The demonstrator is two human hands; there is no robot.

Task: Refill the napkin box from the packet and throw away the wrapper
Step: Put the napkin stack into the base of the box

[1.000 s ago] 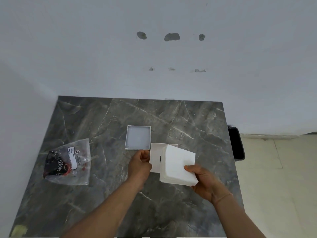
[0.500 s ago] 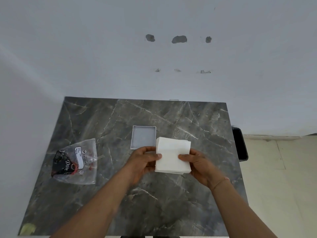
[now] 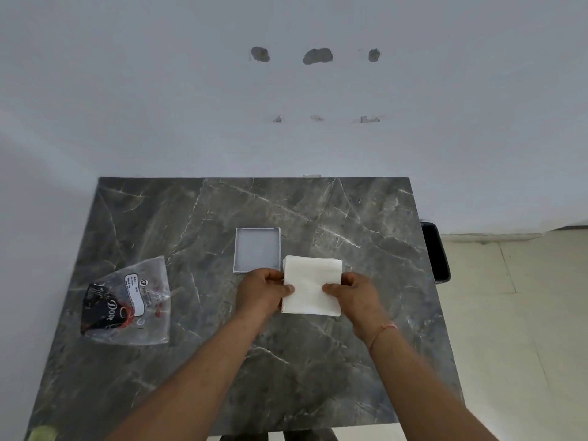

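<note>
A stack of white napkins [image 3: 310, 281] lies flat at the middle of the dark marble table [image 3: 197, 218]. My left hand [image 3: 262, 289] grips its left edge and my right hand [image 3: 353, 292] grips its right edge, thumbs on top. The stack covers the white napkin box, which is hidden beneath it. Just behind and to the left, a shallow grey-white lid [image 3: 257, 249] lies flat beside the stack. The empty clear wrapper [image 3: 127, 303] with black and red print lies on the table's left side, apart from both hands.
A black bin [image 3: 435, 249] stands on the floor against the table's right edge. A white wall backs the table. Beige floor tiles [image 3: 515, 313] stretch to the right. A small pale-green object [image 3: 41, 433] sits at the near left corner.
My right hand has tipped the napkin stack from tilted to flat and set it over the white box. My left hand has moved from the box onto the stack's left edge.
</note>
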